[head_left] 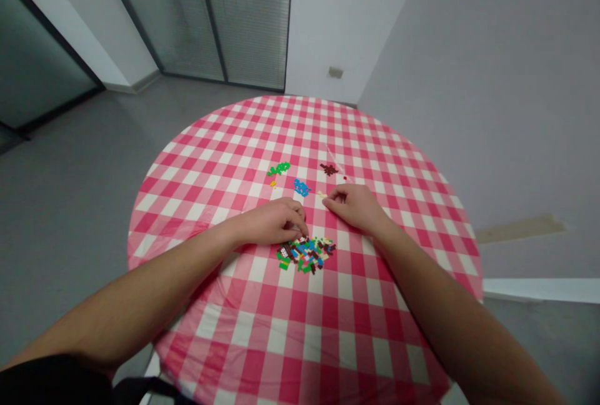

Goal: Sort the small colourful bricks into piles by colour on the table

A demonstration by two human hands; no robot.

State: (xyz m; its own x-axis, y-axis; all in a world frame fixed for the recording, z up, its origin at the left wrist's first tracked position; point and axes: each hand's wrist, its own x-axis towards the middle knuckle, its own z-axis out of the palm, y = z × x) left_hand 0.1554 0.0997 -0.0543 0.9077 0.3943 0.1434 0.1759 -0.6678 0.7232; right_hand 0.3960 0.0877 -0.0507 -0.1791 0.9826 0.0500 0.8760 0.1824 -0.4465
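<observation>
A mixed pile of small building bricks (307, 255) in green, blue, brown, white and yellow lies on the tablecloth. At its upper edge, my left hand (276, 220) has its fingers curled down, thumb and fingertips close together; whatever they pinch is too small to tell. My right hand (354, 206) rests above and right of the pile, its thumb and forefinger pressed together beside a few cream pieces (321, 194). Anything inside that pinch is hidden. Beyond the hands sit a blue cluster (302, 187), a green cluster (280, 169) and a dark brown cluster (329, 169).
A round table with a red-and-white checked tablecloth (290, 130) stands before me. Small yellow pieces (273, 184) lie below the green cluster, and one red piece (345, 178) lies near the brown one. Walls and a glass partition (244, 17) are behind the table.
</observation>
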